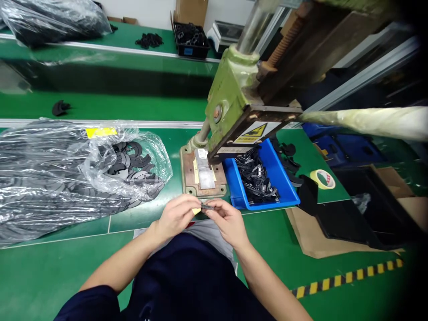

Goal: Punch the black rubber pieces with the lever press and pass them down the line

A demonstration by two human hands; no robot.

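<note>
My left hand (175, 217) and my right hand (227, 221) meet just in front of the green bench edge. Both pinch one small, thin dark part (207, 207) between their fingertips. Directly behind them sits the rusty base plate (188, 171) of a green hand press (230, 93), with a grey metal fixture (203, 171) on it. To the right of the plate, a blue bin (279, 174) holds several small black parts.
A large clear plastic bag (50, 174) of black curved pieces lies at left. The press lever (374, 121) reaches to the right. Tape roll (323, 179), a black box (361, 214) and cardboard (310, 236) sit at right. A black crate (191, 41) stands on the far bench.
</note>
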